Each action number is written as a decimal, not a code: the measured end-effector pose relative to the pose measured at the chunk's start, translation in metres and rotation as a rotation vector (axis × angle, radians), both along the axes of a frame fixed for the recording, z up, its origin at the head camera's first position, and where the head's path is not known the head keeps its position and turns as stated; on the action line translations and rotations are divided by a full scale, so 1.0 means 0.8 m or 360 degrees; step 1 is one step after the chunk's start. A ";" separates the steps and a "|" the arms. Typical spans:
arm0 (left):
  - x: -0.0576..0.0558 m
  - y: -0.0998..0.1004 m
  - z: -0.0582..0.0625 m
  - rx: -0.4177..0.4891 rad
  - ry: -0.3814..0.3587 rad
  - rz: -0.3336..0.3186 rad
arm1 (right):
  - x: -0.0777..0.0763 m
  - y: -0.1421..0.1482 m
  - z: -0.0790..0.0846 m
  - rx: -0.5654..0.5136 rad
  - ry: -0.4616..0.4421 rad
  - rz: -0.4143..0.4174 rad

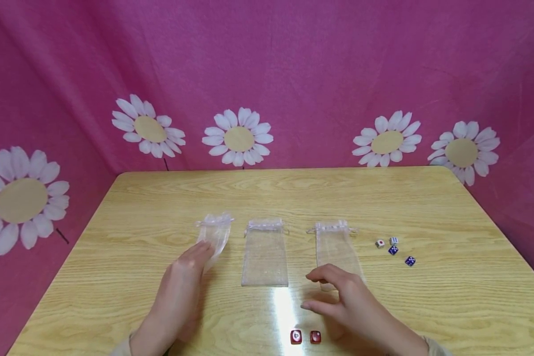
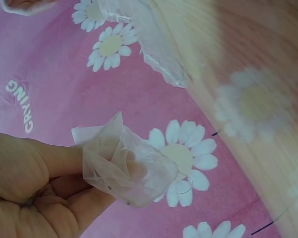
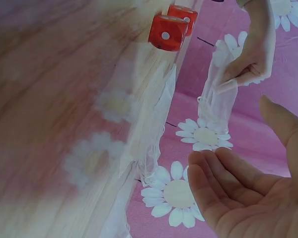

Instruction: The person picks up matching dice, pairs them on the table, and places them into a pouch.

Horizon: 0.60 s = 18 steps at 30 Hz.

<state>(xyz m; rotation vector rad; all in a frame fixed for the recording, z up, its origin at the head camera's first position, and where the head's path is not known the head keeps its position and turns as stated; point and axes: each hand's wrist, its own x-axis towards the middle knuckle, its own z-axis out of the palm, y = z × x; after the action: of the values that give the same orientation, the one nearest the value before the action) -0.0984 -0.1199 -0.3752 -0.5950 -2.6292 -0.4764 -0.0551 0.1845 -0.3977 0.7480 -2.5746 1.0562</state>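
My left hand pinches a sheer white drawstring pouch at the left, lifting it off the table. In the left wrist view the thin mesh of the pouch bunches beyond my thumb and fingers. My right hand hovers with nothing in it, thumb and fingers apart, overlapping the lower end of the right pouch. Between the hands a middle pouch lies flat. Just left of my right hand, near the front, sit a red die and another red die.
Beyond the right pouch lie a white die with a red dot, another white die, a blue die and a second blue die. Pink flowered cloth hangs behind the wooden table.
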 end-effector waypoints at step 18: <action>0.028 0.032 0.004 -0.0038 0.0149 -0.0084 | -0.023 -0.019 0.012 -0.0150 -0.0211 -0.0145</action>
<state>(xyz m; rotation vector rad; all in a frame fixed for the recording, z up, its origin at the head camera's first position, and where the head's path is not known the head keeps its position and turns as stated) -0.0761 -0.0941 -0.3720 -0.6792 -2.5394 -0.4233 -0.0731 0.1695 -0.3881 0.5495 -2.6181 1.2264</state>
